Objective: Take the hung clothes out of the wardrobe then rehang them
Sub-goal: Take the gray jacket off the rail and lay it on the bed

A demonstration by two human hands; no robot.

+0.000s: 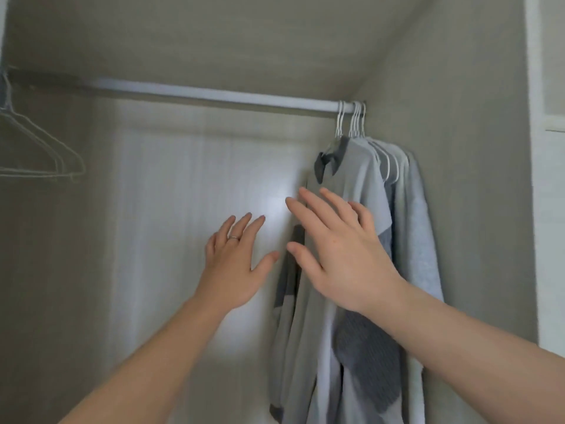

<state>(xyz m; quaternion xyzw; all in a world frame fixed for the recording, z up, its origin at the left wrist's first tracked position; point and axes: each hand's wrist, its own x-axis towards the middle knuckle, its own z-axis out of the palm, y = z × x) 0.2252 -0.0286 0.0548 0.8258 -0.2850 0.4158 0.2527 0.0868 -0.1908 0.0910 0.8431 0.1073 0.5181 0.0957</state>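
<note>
Grey two-tone collared shirt (360, 179) hangs right behind your right hand (339, 255): fingers straight & spread, gripping nothing; can't tell if it touches the fabric. Your left hand (235, 264), likewise spread & empty, hovers beside it. The shirt fronts a bunch of grey clothes (415, 228) packed at the right end of the white rod (214, 94), by the side wall. Open rod runs left to the bare wire hangers (39, 148).
</note>
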